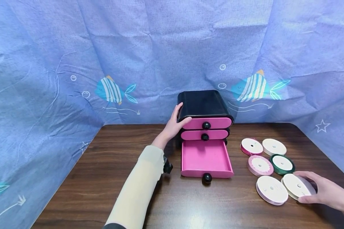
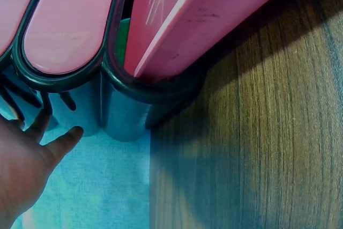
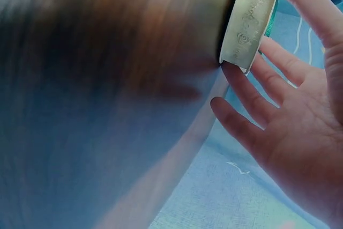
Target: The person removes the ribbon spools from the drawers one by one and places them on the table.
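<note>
A black three-drawer organizer (image 1: 202, 101) with pink drawer fronts stands at the back middle in the head view. Its bottom drawer (image 1: 206, 156) is pulled out and bare inside. Against the organizer's left side my left hand (image 1: 172, 128) rests with fingers spread, the thumb along the top drawer's front corner. At the right, my right hand (image 1: 320, 190) holds a cream ribbon spool (image 1: 295, 186), thumb at its near edge and fingers at its far edge. The right wrist view shows the spool's patterned ribbon (image 3: 251, 20) edge-on between thumb and fingers.
Several other ribbon spools lie beside it: a pale one (image 1: 272, 190), a pink one (image 1: 260, 165), a dark green one (image 1: 282, 164), a magenta one (image 1: 251, 146) and a white one (image 1: 274, 146). A blue fish-print cloth (image 1: 172, 57) hangs behind the wooden table (image 1: 117, 152).
</note>
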